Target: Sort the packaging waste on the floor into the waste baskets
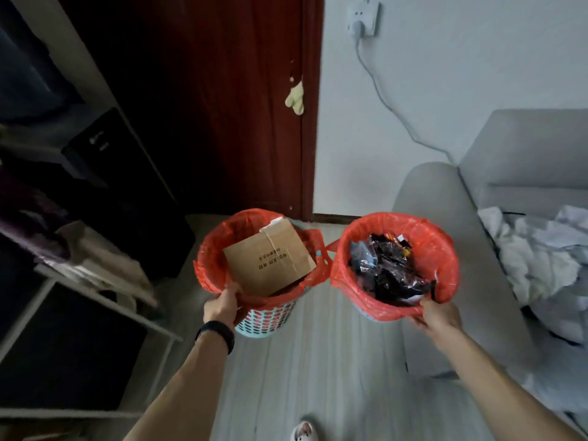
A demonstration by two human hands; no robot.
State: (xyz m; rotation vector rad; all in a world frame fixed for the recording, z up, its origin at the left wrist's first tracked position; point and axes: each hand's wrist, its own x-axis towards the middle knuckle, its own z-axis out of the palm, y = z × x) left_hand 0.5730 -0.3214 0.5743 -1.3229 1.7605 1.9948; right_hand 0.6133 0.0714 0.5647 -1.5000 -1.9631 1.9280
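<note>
A cardboard box lies in the left basket, wrappers in the right basket.

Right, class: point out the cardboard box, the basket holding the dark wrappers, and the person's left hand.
cardboard box [270,262]: head view, on its flat printed face.
basket holding the dark wrappers [444,249]: head view, on its red-lined rim.
left hand [224,305]: head view, middle of the hand's back.

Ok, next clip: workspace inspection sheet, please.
surface: grey wood-look floor.
job's things: left basket holds a cardboard box; right basket holds dark wrappers; both lined with red bags.
clutter: slipper at the bottom edge; crumpled cloth on the sofa.
grips: left hand grips left basket's rim; right hand grips right basket's rim.
cables: cable from wall socket toward sofa.
surroundings: red door, shelf on the left.
</note>
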